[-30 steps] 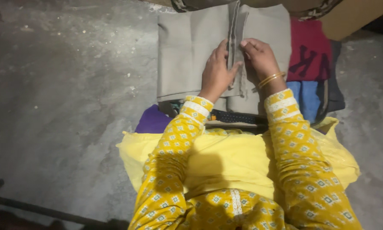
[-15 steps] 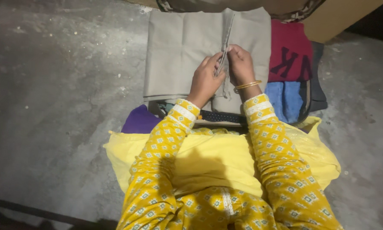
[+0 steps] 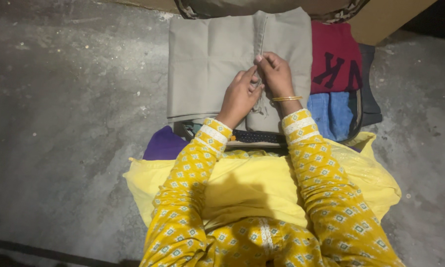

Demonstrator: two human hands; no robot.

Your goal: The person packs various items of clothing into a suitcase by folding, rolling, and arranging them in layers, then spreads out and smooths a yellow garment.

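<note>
two hands meet at the middle of a folded grey-beige garment (image 3: 207, 64) that lies flat on top of a pile of clothes on the concrete floor (image 3: 69, 113). no box or basket shows plainly; a tan cardboard piece (image 3: 385, 20) sits at the top right edge, and whether it is part of a container cannot be told. the pile itself holds a dark red garment with black lettering (image 3: 333, 57) just beside the grey-beige one on its right, a blue denim piece (image 3: 331, 113) below that, a dark grey piece (image 3: 370, 99) at the far right, a purple cloth (image 3: 164, 146) peeking out at the lower left, and a dark dotted band (image 3: 257, 137) along the near edge. a yellow cloth (image 3: 262, 185) spreads across the lap. the left hand (image 3: 240, 96) rests on the garment with its fingers (image 3: 247, 78) curled narrow, pinching at the central seam strip. the right hand (image 3: 277, 76), with a gold bangle (image 3: 287, 99) at the wrist, touches the left one, its fingers (image 3: 262, 62) closed tight on the same strip of fabric. the garment's centre seam runs straight up from between both hands, with cloth spread to either side of them. both sleeves are yellow with a small white pattern.
</note>
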